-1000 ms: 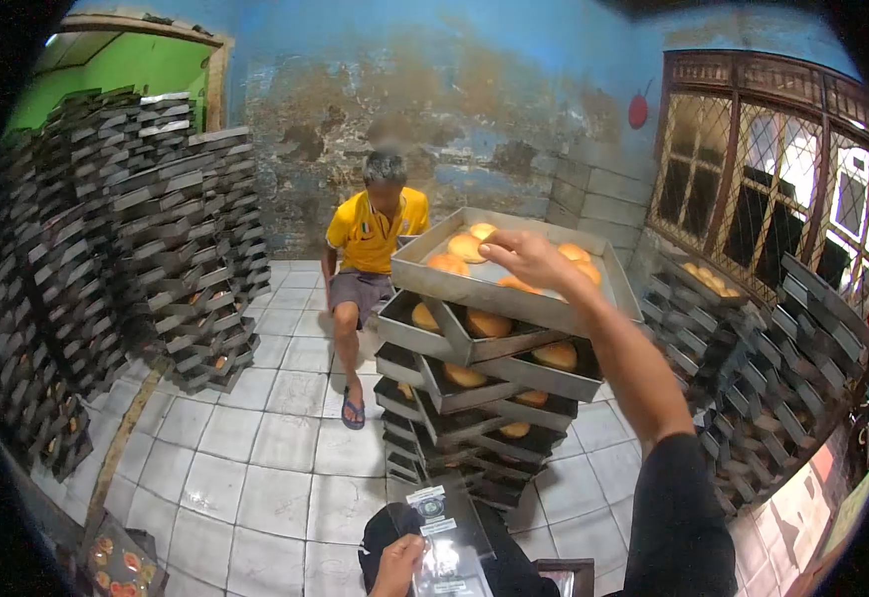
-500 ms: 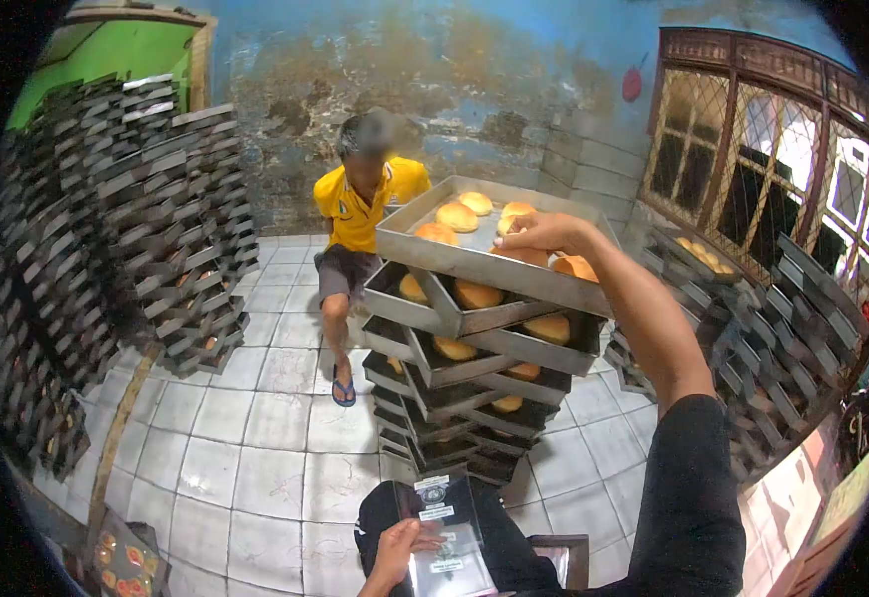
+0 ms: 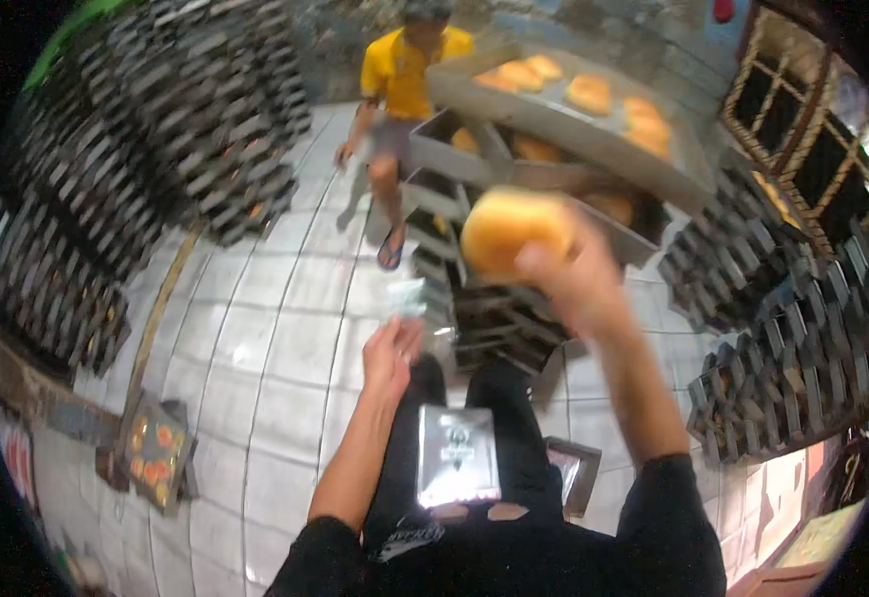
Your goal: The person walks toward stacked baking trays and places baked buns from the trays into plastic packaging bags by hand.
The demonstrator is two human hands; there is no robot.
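Observation:
My right hand, blurred by motion, grips a golden bread bun in front of the stacked trays. Between the fingers of my left hand is a clear printed plastic bag, held up above my knees. A pile of similar plastic bags lies on my lap. Beyond the bun, the top metal tray carries several more buns. Trays with buns inside are stacked crosswise beneath it, partly hidden by my right hand.
A person in a yellow shirt is behind the tray stack. Tall tray stacks line the left side, with more trays at right. A tray of round items sits low at left on the tiled floor.
My right hand has left the top tray and come toward me with a bun. My left hand has lifted a bag off the lap pile. The view has tilted down.

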